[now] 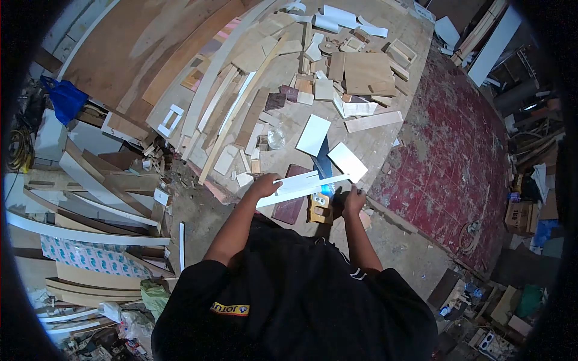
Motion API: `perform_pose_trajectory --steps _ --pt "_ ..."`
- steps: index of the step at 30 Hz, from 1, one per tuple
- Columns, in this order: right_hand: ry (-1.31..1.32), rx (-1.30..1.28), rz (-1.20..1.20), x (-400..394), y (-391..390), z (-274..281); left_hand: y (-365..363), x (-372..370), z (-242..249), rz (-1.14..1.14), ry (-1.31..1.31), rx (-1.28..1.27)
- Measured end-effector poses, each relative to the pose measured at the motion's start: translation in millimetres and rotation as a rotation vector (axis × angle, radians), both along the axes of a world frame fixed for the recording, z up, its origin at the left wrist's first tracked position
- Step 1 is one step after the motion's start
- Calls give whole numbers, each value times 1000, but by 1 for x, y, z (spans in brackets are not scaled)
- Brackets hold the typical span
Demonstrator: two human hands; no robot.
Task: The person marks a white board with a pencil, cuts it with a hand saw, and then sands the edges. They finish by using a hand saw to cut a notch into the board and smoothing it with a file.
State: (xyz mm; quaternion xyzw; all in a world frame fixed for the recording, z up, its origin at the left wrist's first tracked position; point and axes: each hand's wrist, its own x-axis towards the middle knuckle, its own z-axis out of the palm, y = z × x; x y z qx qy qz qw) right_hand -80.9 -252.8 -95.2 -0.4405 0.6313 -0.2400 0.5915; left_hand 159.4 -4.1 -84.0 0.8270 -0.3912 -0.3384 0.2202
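Observation:
My left hand (265, 186) is closed on the left end of a white slotted board (295, 183). A narrow white strip (301, 192) lies along the board's near side, its right end reaching toward my right hand (354, 202). That hand has curled fingers just below the strip's end; what they hold, if anything, I cannot make out. Between my hands is a handsaw with a yellow handle (319, 209), its dark blade (323, 157) pointing away from me. Beneath the white pieces lies a dark red-brown board (289, 209). Two white rectangular panels (313, 135) (348, 162) lie beyond.
Wood offcuts and a brown panel (368, 74) cover the far workbench (376, 141). A clear round container (276, 139) stands near small blocks. Long strips (244, 108) lie to the left. A red floor (448, 144) is at right, and stacked curved boards (96, 231) are at left.

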Motion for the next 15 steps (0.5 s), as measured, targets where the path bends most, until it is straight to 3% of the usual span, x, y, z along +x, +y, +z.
perform_pose_trajectory --steps 2,3,5,6,7,12,15 --pt "231 -451 178 -9 -9 -5 4 -6 2 16 -5 -16" --pt "229 -454 178 -6 -9 3 7 -8 0 50 9 -46" --pt "264 -1056 713 4 -4 40 10 -9 -1 84 24 -76" --pt "420 -864 989 14 -3 66 10 -10 -1 95 53 -71" --pt "496 -877 1135 26 -1 76 10 -10 0 106 80 -66" --pt "563 -1110 1422 59 -11 34 12 -7 0 90 104 -43" --pt "514 -1202 1408 57 -14 38 19 -8 8 105 137 -60"
